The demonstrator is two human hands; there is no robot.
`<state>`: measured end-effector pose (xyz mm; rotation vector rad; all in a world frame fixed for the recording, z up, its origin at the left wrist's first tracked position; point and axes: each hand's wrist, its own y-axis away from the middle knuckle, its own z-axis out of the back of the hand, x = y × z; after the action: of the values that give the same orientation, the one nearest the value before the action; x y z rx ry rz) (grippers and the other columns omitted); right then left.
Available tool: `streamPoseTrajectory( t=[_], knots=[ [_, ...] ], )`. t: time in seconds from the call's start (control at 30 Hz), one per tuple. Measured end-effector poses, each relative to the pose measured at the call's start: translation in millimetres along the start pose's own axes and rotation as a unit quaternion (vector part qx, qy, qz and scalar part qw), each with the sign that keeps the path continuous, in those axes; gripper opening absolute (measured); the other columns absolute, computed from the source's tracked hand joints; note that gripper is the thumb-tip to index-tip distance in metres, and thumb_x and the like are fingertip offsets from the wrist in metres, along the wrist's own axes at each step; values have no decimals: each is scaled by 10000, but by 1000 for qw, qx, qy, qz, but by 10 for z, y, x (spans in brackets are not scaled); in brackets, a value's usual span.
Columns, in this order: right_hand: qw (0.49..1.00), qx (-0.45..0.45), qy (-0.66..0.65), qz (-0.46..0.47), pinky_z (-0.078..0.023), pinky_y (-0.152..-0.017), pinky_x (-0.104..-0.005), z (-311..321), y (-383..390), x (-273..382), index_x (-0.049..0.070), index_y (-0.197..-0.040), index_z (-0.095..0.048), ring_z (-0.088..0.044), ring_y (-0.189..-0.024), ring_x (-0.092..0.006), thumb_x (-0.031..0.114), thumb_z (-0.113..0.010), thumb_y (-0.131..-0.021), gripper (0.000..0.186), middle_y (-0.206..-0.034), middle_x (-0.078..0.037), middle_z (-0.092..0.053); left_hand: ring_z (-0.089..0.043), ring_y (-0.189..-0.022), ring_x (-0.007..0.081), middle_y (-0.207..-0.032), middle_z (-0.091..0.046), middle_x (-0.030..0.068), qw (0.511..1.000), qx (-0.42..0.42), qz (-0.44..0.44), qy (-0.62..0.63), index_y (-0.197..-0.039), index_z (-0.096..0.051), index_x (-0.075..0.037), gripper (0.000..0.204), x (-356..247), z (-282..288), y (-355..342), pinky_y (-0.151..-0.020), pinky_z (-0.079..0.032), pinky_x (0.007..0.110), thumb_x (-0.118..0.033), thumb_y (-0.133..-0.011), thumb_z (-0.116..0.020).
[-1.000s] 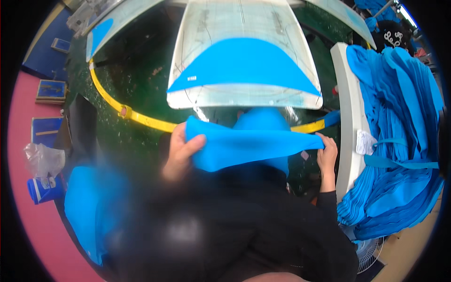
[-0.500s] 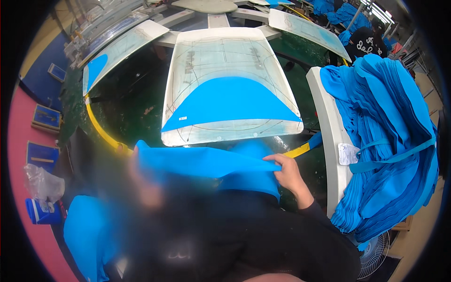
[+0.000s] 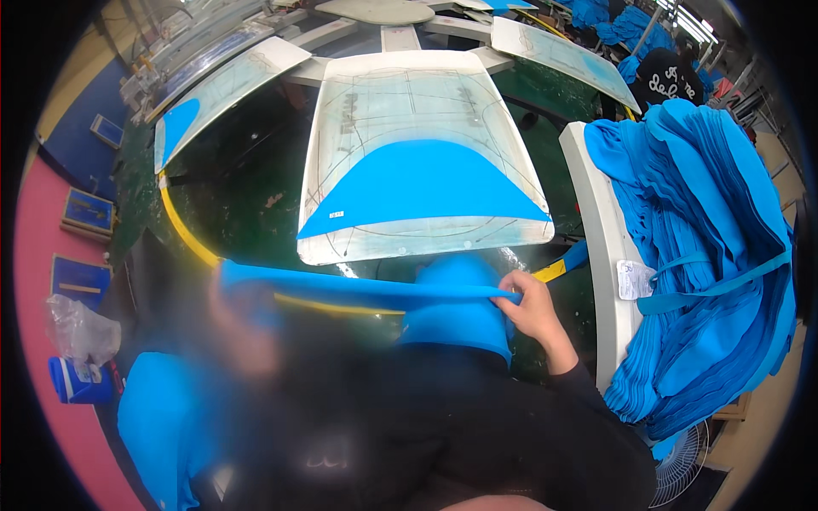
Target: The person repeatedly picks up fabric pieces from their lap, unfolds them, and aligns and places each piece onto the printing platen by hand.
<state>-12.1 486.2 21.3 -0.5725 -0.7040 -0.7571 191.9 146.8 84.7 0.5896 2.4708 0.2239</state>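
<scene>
The right hand [image 3: 532, 311] is pinching a blue fabric panel [image 3: 366, 295], the blurred left hand [image 3: 243, 334] being unclear in grip.

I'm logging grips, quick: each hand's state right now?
Left hand: blurred, at the left end of the cloth; grip cannot be told.
Right hand: closed, holding the cloth's right end.

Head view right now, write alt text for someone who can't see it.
A person's right hand and blurred left hand hold a blue cloth stretched between them. Ahead, a half-round blue piece lies on a white board, and a thick, tied blue bundle is at the right.
</scene>
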Motion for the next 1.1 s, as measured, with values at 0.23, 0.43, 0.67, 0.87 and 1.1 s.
streamPoseTrajectory(
  t=[0.23,0.43,0.67,0.87,1.1],
  knots=[
    [997,1,26,73,-362,-533,-314,5,19,-92,17,-636,-382,-460,-563,-260,20,-650,-623,269,-608,-100,-441,-264,-357,38,-417,-267,-57,952,281,119,-10,-590,-394,-141,393,-45,145,-2,-374,-232,183,-274,-959,-406],
    [998,55,-17,-23,-324,-496,-281,45,82,-73,22,-652,-412,-409,-509,-144,43,-641,-673,231,-569,-72,-401,-267,-361,41,-420,-267,-50,999,35,3,-17,-623,-447,-98,390,-55,137,-51,-387,-277,177,-278,-964,-390],
    [997,-25,40,-56,-435,-611,-273,203,-55,-243,17,-681,-405,-555,-636,-156,27,-593,-734,195,-685,-105,-593,-333,-429,72,-487,-386,-23,942,308,131,18,-983,-524,112,402,-99,186,-74,-656,-456,280,-282,-952,-443],
    [944,-248,-218,-8,-411,-658,-211,352,-176,-466,73,-808,-349,-548,-762,-98,2,-472,-868,155,-793,-91,-606,-616,-944,250,-1046,-624,146,961,203,25,-185,-1108,-551,8,336,-149,167,15,-846,-495,382,-269,-925,-500],
    [939,-154,-307,-9,-404,-549,-189,647,-310,-317,-2,-1166,-540,-539,-594,-75,8,-439,-877,307,-749,-51,-589,-611,-937,238,-1076,-604,144,959,164,1,-231,-1206,-498,7,395,-137,89,-166,-852,-497,372,-203,-880,-577]
  ],
)
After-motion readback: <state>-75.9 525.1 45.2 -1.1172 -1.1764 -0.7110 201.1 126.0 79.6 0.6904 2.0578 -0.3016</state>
